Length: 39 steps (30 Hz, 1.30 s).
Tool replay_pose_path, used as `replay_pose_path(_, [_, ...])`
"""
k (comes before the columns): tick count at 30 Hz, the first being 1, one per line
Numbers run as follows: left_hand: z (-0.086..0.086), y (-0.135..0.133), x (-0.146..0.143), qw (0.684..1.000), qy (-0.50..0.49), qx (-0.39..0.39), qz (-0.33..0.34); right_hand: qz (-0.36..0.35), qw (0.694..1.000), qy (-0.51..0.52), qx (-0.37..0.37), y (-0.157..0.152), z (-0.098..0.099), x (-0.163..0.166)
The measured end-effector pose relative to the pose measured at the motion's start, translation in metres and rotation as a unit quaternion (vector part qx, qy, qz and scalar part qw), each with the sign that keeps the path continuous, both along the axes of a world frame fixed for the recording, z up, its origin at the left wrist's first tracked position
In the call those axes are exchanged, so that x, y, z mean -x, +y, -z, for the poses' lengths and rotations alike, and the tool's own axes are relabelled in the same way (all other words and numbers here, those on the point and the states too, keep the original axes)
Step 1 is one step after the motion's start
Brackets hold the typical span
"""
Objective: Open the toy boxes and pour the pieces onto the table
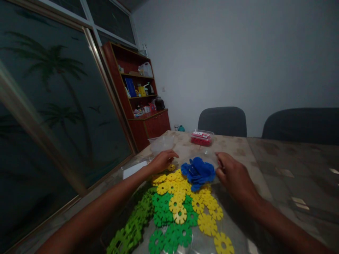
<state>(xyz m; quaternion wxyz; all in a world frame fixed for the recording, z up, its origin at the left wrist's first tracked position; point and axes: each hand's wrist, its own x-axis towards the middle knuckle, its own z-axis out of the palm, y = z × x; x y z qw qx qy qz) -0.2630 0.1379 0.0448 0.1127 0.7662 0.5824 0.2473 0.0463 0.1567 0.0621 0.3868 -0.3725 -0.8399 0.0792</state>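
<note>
A clump of blue snowflake-shaped building discs (198,173) is between my hands, above the front of a heap of yellow discs (176,187). A faint see-through plastic container (206,153) shows behind the blue discs; its outline is hard to make out. My right hand (230,173) is closed, with thumb and fingers pinching the container's right side. My left hand (165,159) has its fingers curled at the container's left side, over the yellow discs. Nearer me lie green discs (169,240) and a row of darker olive-green discs (132,225).
A clear box with red pieces (201,138) stands at the back of the table (235,151). Left of it is another clear plastic container (161,143), and a white sheet (135,169) lies nearby. Two dark chairs (222,121) are behind the table; a wooden cabinet (156,125) stands back left.
</note>
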Motion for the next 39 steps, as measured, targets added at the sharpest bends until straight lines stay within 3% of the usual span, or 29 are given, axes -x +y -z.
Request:
replay_pose_path(5, [-0.005,-0.026,0.008,0.992,-0.123,0.029,-0.025,-0.011,0.993,-0.038,-0.11,-0.013,0.002,0.025])
replay_pose_path(13, [-0.032,-0.077,0.004,0.978,-0.197,0.068,0.03,0.025,0.967,-0.034,-0.25,-0.014,-0.009,0.031])
replay_pose_path(16, [-0.039,-0.081,-0.007,0.981,-0.19,0.035,0.022,0.017,0.954,-0.022,-0.298,-0.017,-0.009,0.03])
replay_pose_path(20, [-0.046,-0.068,-0.023,0.979,-0.189,-0.074,-0.028,-0.029,0.943,0.012,-0.332,-0.021,-0.013,0.032])
replay_pose_path(22, [-0.052,-0.061,-0.028,0.971,-0.2,-0.116,-0.055,-0.083,0.951,0.04,-0.295,-0.02,-0.015,0.032])
replay_pose_path(25, [-0.067,-0.058,-0.022,0.955,-0.235,-0.147,-0.107,-0.156,0.974,0.063,-0.151,-0.013,-0.011,0.025])
replay_pose_path(27, [-0.078,-0.064,-0.008,0.941,-0.266,-0.149,-0.146,-0.154,0.985,0.054,-0.055,-0.002,-0.002,0.015])
replay_pose_path(30, [-0.087,-0.081,0.02,0.918,-0.313,-0.129,-0.206,-0.106,0.994,0.03,0.014,0.02,0.021,-0.006])
replay_pose_path(34, [-0.082,-0.102,0.044,0.881,-0.362,-0.104,-0.287,-0.071,0.994,0.002,0.078,0.038,0.047,-0.021])
replay_pose_path(39, [-0.071,-0.098,0.036,0.865,-0.403,-0.002,-0.299,-0.121,0.984,-0.014,0.131,0.026,0.046,-0.008])
